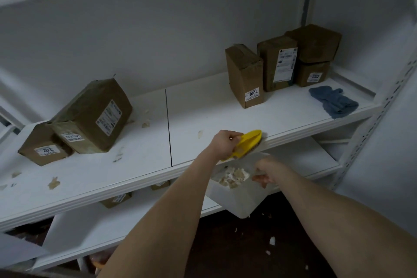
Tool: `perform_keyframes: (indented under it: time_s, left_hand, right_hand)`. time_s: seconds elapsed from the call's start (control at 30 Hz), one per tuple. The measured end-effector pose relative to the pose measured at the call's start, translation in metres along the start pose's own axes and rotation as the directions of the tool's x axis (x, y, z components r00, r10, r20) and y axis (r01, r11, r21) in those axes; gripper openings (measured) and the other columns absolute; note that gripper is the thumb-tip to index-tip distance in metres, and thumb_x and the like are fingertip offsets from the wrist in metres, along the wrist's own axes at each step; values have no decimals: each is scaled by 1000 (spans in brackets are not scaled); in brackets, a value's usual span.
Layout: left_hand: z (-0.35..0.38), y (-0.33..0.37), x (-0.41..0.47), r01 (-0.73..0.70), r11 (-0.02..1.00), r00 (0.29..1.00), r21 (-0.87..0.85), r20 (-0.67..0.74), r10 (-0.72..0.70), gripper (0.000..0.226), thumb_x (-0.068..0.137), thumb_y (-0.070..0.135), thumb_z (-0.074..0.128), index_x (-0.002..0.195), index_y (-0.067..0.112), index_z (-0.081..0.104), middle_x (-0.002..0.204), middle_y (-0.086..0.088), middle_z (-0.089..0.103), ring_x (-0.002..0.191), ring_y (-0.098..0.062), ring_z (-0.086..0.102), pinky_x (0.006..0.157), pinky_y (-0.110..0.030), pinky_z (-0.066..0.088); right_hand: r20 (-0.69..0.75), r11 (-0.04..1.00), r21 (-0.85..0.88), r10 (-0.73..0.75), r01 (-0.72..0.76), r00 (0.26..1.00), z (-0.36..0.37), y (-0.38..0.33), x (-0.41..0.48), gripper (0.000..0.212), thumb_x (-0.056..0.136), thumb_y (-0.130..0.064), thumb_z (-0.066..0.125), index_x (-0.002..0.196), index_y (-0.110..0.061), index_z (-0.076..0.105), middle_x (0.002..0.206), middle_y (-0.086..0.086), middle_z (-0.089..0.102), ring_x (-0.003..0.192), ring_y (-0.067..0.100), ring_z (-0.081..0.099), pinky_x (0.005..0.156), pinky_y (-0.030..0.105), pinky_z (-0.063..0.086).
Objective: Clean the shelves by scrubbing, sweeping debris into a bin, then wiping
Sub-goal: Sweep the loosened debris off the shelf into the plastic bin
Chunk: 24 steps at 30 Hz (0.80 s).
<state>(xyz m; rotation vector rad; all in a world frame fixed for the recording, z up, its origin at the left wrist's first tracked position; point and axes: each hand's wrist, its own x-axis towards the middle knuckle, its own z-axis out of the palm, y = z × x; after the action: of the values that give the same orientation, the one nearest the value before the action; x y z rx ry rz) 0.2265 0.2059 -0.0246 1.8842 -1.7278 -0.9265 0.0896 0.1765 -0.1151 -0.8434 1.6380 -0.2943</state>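
**Status: sweeping stage, partly complete.**

The left hand (223, 144) grips the handle of a yellow brush (248, 142), and the bristles rest at the front edge of the shelf (225, 115). The right hand (267, 170) pinches the rim of a white bin (239, 201), held just below that edge and tilted toward it. A heap of pale scraps (232, 177) lies inside the bin, so part of the debris is already collected.

**Remaining work, as judged from here:**
- On the right panel, only one scrap (200, 134) shows, near the seam (168, 126).
- The left panel carries scattered bits (53, 183), in front of and beside the boxes there. These need sweeping.
- A few crumbs (272, 241) lie on the dark floor below the bin.
- Wiping has not begun. The blue cloth (334, 101) lies crumpled at the right end of the shelf, and neither hand touches it.
- I cannot tell whether scrubbing is finished.

**Surface and room.** The shelf is a smooth white board in two panels that meet at the dark seam. It has a rounded lip along the front. Four brown cardboard boxes (244, 74) stand at the back right, near the cloth. Two more brown parcels (90, 117) sit at the left. A lower shelf (304, 158) holds further boxes. A perforated white post (372, 124) carries the right end. The wall behind is plain grey, and the light is dim.
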Motion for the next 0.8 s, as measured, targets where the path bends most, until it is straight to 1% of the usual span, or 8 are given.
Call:
perform_keyframes:
  time_s: [0.1,0.2,0.33,0.43,0.57,0.67,0.73,0.8]
  left_hand:
    - [-3,-2,5,-21,1000,995,22,-102,23,32,98,22,43,123,15,63,128,-6,60,113,-27,57,92,-30,44]
    - [-6,-10,9,57,998,963,15,-263,-51,34,98,23,42,125,16,61,127,-9,61,112,-29,58,94,-31,45]
    - [-3,0,7,35,998,996,56,-89,-30,35,99,23,40,128,17,59,118,-12,64,85,-30,61,71,-29,49]
    - [-1,6,7,-32,996,997,86,-69,38,33,99,23,41,124,16,61,124,-8,62,100,-27,60,82,-27,45]
    - [-1,-6,11,27,998,975,63,-220,-13,33,98,24,41,123,16,62,124,-8,63,108,-28,59,89,-29,45]
    - [1,-5,11,11,998,997,55,-74,-7,34,99,24,41,125,15,61,123,-9,62,106,-29,59,84,-30,47]
    - [0,-1,12,-20,998,999,62,-34,22,33,99,24,42,124,13,61,124,-9,62,108,-29,58,86,-30,46]
    - [-2,0,13,-22,998,992,67,-121,30,32,99,23,43,121,12,63,124,-7,62,110,-27,57,88,-28,44]
  right_hand:
    - [11,1000,2,19,-19,1000,0,-2,2,43,96,-4,47,133,15,35,127,48,41,24,28,50,24,24,39]
    - [-2,1000,18,23,-23,1000,-4,-4,-3,34,96,-2,43,126,12,39,125,51,40,21,27,48,24,25,41]
    - [-18,1000,1,-12,12,1000,-4,-3,-4,43,96,-2,43,134,16,34,122,52,41,27,31,52,26,26,43]
    - [-23,1000,-17,-20,19,1000,-1,-5,-3,45,97,-6,43,136,14,32,121,51,43,25,30,52,25,25,41]
    - [-20,999,-50,-18,17,1000,-2,-4,-4,43,97,-4,44,134,16,34,122,51,43,60,37,70,25,24,41]
    - [-17,1000,-29,11,-12,1000,-5,-1,6,45,97,-7,45,135,13,34,123,50,42,25,26,53,27,24,43]
    - [-11,1000,-19,25,-25,1000,-6,1,12,45,97,-7,46,135,14,34,124,48,43,23,24,51,27,24,43]
    - [6,999,-29,28,-28,1000,-8,3,16,44,97,-8,45,134,14,35,125,47,44,26,24,53,27,23,42]
